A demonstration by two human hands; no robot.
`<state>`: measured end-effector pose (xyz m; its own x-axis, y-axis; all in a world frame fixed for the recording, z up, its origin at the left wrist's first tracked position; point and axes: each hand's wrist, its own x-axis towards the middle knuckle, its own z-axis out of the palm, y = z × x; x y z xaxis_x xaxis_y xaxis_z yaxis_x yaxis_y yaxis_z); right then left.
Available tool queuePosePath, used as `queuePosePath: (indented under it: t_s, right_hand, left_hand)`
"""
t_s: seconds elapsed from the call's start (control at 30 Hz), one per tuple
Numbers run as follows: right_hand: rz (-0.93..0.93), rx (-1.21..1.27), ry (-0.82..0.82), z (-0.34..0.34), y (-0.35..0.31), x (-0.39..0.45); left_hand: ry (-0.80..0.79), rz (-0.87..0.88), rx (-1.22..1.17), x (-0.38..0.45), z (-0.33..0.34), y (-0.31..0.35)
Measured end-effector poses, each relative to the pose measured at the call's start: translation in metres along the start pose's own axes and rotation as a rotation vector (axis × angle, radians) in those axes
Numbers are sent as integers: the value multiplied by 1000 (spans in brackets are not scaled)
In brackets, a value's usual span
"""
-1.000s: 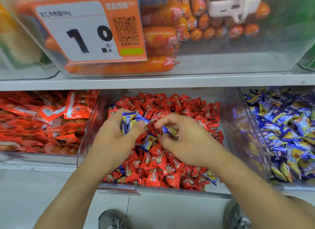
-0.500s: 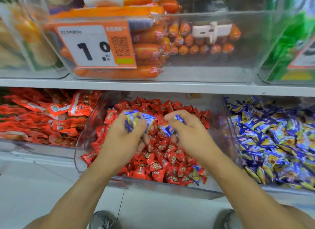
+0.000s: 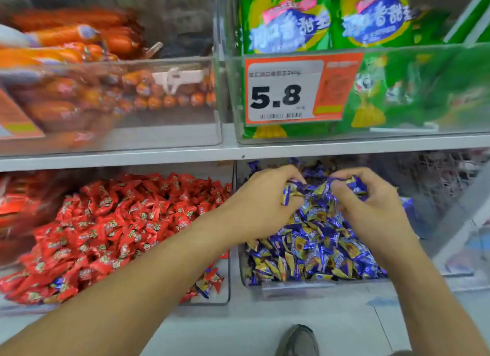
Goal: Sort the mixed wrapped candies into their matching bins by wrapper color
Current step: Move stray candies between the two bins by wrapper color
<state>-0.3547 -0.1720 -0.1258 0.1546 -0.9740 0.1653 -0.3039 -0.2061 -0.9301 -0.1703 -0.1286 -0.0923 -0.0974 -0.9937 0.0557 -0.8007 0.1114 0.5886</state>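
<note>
Two clear bins sit side by side on the lower shelf. The left bin (image 3: pixel 230 289) is heaped with red-wrapped candies (image 3: pixel 124 223), with a few blue ones (image 3: pixel 205 286) at its front right corner. The right bin (image 3: pixel 291 289) holds blue-and-gold wrapped candies (image 3: pixel 318 247). Both my hands are over the blue bin's pile. My left hand (image 3: pixel 265 199) grips a bunch of blue candies (image 3: pixel 290 192) in curled fingers. My right hand (image 3: pixel 371 204) pinches blue candies (image 3: pixel 355 183) as well.
A white shelf edge (image 3: pixel 238 151) runs just above the bins. Above it stand a clear bin of orange sausages (image 3: pixel 106 90) and a bin of green snack bags (image 3: pixel 371 90) with a 5.8 price tag (image 3: pixel 286 90). My shoe (image 3: pixel 298 341) shows on the floor below.
Both hands, holding blue candies, have moved right from over the red bin to over the blue bin. The view has swung right with them.
</note>
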Motion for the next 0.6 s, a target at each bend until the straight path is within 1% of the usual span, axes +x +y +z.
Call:
queuePosePath:
  t_s: [0.07, 0.13, 0.17, 0.2, 0.3, 0.33, 0.37, 0.4, 0.43, 0.5, 0.53, 0.57, 0.6]
  right_hand:
    - [13, 38, -10, -14, 5, 1]
    - [-51, 39, -102, -23, 3, 1]
    - [-77, 18, -151, -25, 4, 1]
    - [-92, -2, -189, -27, 5, 2]
    - [-110, 32, -229, -25, 2, 1]
    - [-126, 41, -215, -24, 0, 1]
    - [-155, 24, -194, -22, -1, 1]
    - [-192, -11, -169, -18, -3, 0]
    - [-228, -40, -150, -13, -6, -1]
    - [-295, -63, -144, 4, -16, -7]
    - [-328, -82, -165, 14, -22, -13]
    - [-363, -113, -204, 26, -29, -19]
    - [-399, -141, -267, 38, -38, -27]
  left_hand:
    - [-94, 10, 87, 12, 8, 3]
    - [-186, -6, 158, 13, 10, 1]
    - [-171, -12, 188, 8, 8, 0]
    - [-102, -6, 191, 1, 3, -3]
    - [211, 55, 60, -33, -20, -27]
    - [271, 40, 21, -47, -27, -38]
    - [290, 1, 5, -61, -34, -51]
    - [258, -43, 7, -76, -40, -64]
    - [177, -78, 15, -89, -46, -75]
    - [-68, -112, -28, -106, -50, -91]
    - [-195, -120, -83, -111, -49, -98]
    - [-282, -144, -134, -112, -47, -103]
    - [-333, -156, -185, -111, -42, -111]
